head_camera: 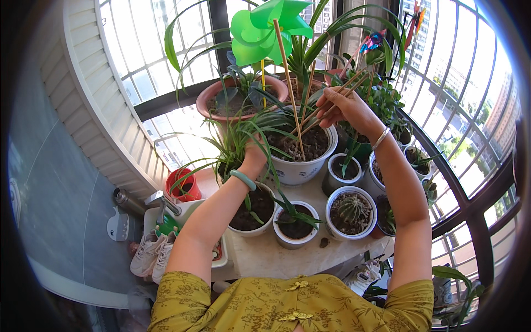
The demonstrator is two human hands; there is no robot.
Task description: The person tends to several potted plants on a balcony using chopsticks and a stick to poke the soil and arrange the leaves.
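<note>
My right hand holds a pair of wooden chopsticks, whose lower ends reach down over the soil of a large white pot. A wooden stick stands upright in that soil. My left hand, bearing a green bangle at the wrist, is at the left side of this pot among the narrow leaves of a spider plant; leaves cover its fingers. Nearer to me stand a round cactus in a white pot and small potted plants with pointed leaves, one in a white pot.
A green pinwheel rises beside a wide terracotta-coloured pot. Further left are a red pot, a sink with a faucet, a metal flask and sneakers. Leafy plants crowd the barred window at right.
</note>
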